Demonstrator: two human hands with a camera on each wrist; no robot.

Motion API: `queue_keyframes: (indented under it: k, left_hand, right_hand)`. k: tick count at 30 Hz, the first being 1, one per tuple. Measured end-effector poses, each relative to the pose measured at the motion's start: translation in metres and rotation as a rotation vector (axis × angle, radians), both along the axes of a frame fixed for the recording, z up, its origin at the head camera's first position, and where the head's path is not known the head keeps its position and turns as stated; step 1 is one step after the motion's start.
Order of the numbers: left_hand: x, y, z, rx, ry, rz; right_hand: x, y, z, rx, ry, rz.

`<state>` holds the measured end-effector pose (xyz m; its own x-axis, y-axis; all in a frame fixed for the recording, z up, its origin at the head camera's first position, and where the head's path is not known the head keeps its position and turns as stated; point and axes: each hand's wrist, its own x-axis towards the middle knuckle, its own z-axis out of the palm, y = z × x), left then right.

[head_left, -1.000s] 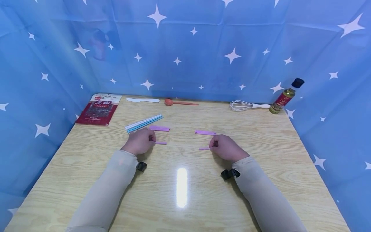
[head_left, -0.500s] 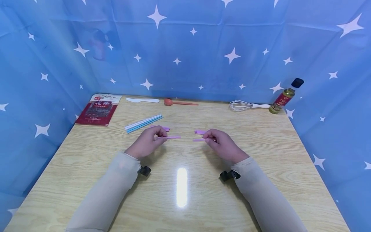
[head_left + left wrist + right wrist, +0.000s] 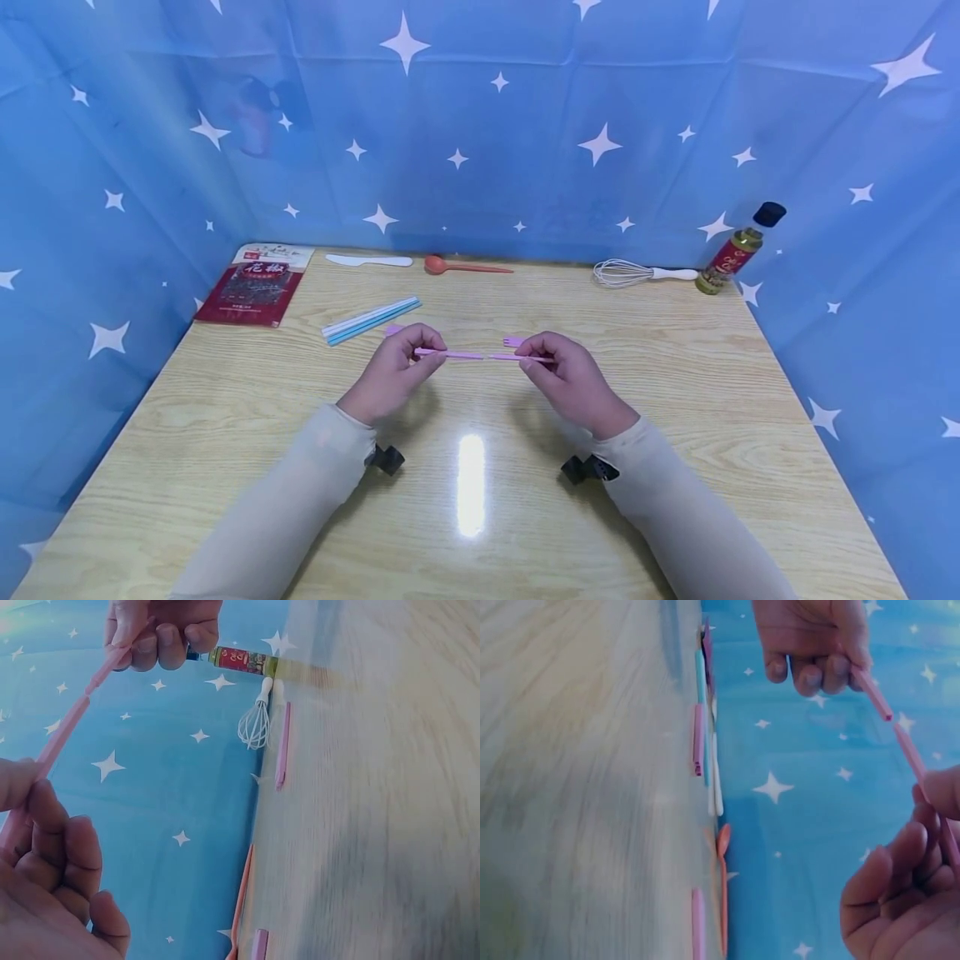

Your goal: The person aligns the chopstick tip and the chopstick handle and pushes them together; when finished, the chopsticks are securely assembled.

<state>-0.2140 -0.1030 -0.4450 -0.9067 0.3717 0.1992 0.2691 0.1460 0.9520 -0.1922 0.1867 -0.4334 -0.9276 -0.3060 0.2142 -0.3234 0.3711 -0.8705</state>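
My left hand (image 3: 393, 371) pinches a pink chopstick half (image 3: 463, 356) between thumb and fingertips. Facing it, my right hand (image 3: 576, 383) pinches another pink chopstick half (image 3: 502, 357). Both pieces are held above the table, nearly in line, with a small gap between their ends. In the left wrist view, the right-hand half (image 3: 106, 669) has a narrower peg at its end. The left-hand half (image 3: 876, 696) shows a blunt, squarish end in the right wrist view. Behind each hand lie more pink pieces (image 3: 513, 341) on the table, partly hidden by the fingers.
White and blue chopsticks (image 3: 371, 320) lie left of centre. Along the back are a red spice packet (image 3: 255, 287), a white knife (image 3: 369, 260), an orange spoon (image 3: 468, 267), a whisk (image 3: 637, 273) and an oil bottle (image 3: 731, 258). A starry blue curtain (image 3: 480, 108) hangs behind.
Both hands have lifted their pink chopstick halves off the table and moved toward each other, bringing the facing ends close together. Other objects stay where they were.
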Motion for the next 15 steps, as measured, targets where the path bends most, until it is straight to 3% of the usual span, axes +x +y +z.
queue_keyframes:
  k: [6,15]
  left_hand:
    - [0.0032,0.0024,0.0017,0.019,0.007,0.007]
    - [0.005,0.0055,0.0011,0.068,0.018,0.038]
  right_hand:
    - [0.003,-0.0026,0.0039,0.009,0.048,0.0]
    - [0.0052,-0.0023,0.0067,-0.02,0.0,0.013]
